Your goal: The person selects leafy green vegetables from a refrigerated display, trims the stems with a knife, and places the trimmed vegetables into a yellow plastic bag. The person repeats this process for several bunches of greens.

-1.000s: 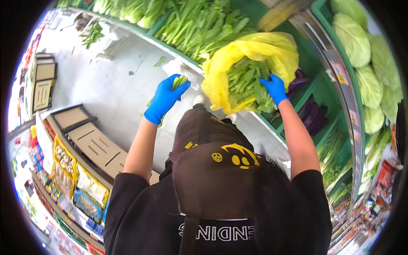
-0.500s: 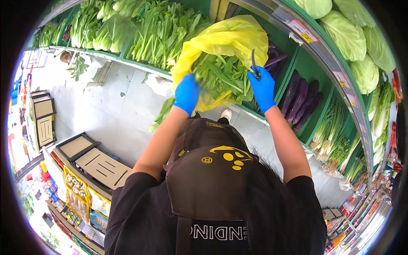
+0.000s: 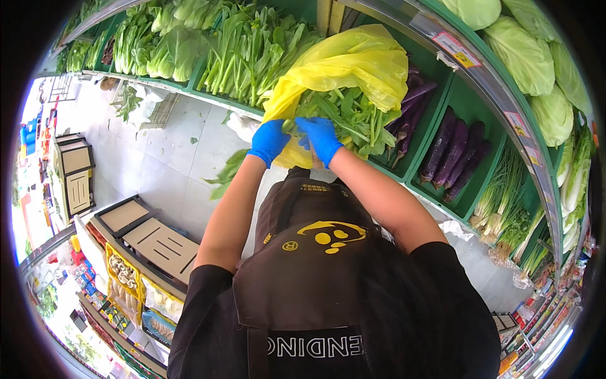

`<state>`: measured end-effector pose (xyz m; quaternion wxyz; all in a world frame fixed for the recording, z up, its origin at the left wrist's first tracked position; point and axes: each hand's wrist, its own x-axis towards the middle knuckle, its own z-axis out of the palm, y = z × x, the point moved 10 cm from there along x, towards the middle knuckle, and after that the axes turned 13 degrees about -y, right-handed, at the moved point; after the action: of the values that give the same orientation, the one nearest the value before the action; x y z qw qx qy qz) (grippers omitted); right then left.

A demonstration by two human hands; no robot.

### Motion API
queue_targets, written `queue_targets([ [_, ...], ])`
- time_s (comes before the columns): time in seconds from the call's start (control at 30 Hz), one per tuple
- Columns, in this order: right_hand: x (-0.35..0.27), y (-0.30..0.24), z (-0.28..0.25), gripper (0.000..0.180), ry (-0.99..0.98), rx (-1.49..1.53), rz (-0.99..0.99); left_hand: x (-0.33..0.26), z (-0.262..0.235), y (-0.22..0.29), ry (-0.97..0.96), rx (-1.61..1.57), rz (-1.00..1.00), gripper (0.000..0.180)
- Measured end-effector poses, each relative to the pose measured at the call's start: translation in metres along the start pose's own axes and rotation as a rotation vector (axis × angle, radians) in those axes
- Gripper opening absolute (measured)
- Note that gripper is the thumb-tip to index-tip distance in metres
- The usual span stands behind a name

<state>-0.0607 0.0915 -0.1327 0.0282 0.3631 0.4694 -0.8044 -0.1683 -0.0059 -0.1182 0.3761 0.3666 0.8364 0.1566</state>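
My blue-gloved left hand (image 3: 269,142) is closed on leafy greens (image 3: 230,174), whose leaves hang down to the left below the wrist. Right beside it, my blue-gloved right hand (image 3: 320,139) has its fingers bent in toward the stem end. What these fingers hold is hidden; no knife blade shows now. Just beyond both hands, a yellow plastic bag (image 3: 341,60) lies open on the green shelf. Cut leafy greens with pale stems (image 3: 356,120) fill its mouth, close to my right hand.
Leafy greens (image 3: 246,54) line the shelf to the left. Eggplants (image 3: 454,148) and spring onions (image 3: 495,189) sit in green compartments (image 3: 464,104) to the right, with cabbages (image 3: 521,54) above. A basket (image 3: 158,110) and scattered leaf scraps are on the floor. Brown-topped stands (image 3: 161,243) are at left.
My right hand has swung left from the bag's right side to meet my left hand. The small curved knife it held is now out of sight. The whole view has shifted slightly.
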Motion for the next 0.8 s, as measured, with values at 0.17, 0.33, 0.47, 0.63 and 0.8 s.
queue_targets([
  [0.17, 0.022, 0.011, 0.003, 0.030, 0.222, -0.135, -0.015, -0.010, 0.006, -0.010, -0.151, -0.407, -0.035, 0.036],
  [0.33, 0.004, 0.012, -0.008, 0.024, 0.230, 0.046, 0.125, -0.013, -0.005, -0.010, -0.084, -0.488, -0.063, 0.034],
  [0.47, -0.020, 0.031, -0.051, 0.022, -0.027, 0.225, 0.186, -0.014, -0.009, -0.010, -0.069, -0.773, -0.018, 0.031],
  [0.63, -0.089, -0.012, -0.079, 0.023, -0.171, 0.254, 0.148, -0.017, -0.023, 0.017, -0.130, -0.568, 0.072, 0.035],
  [0.8, -0.126, -0.032, -0.115, 0.025, -0.095, 0.077, 0.088, 0.001, -0.016, 0.029, -0.062, -0.320, 0.218, 0.040],
])
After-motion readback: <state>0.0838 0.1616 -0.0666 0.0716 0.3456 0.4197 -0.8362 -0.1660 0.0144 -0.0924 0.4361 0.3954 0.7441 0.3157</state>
